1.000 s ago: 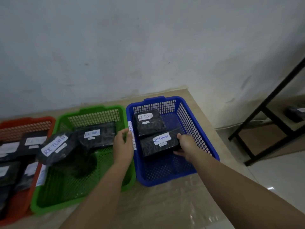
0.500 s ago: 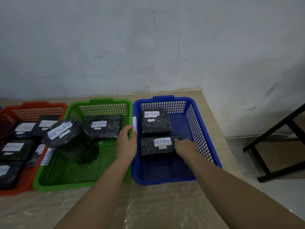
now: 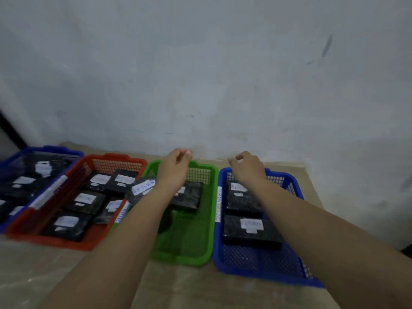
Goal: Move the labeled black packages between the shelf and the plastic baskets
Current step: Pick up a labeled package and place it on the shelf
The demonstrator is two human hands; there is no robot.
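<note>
Two bare hands are raised empty above the baskets in the head view: the left hand (image 3: 176, 166) over the far rim of the green plastic mesh basket (image 3: 207, 253), the right hand (image 3: 246, 167) over the far rim of the blue plastic mesh basket (image 3: 256, 267), fingers loosely curled and nothing held. For the next pickup, a package would best be gripped by its long edges and lifted straight over the mesh wall. Two flat black wrapped packages lie in the blue basket, the nearer package (image 3: 250, 230) bearing a white handwritten label. One more lies in the green basket, several in the red plastic basket (image 3: 66, 241) toward the tabletop's left edge.
</note>
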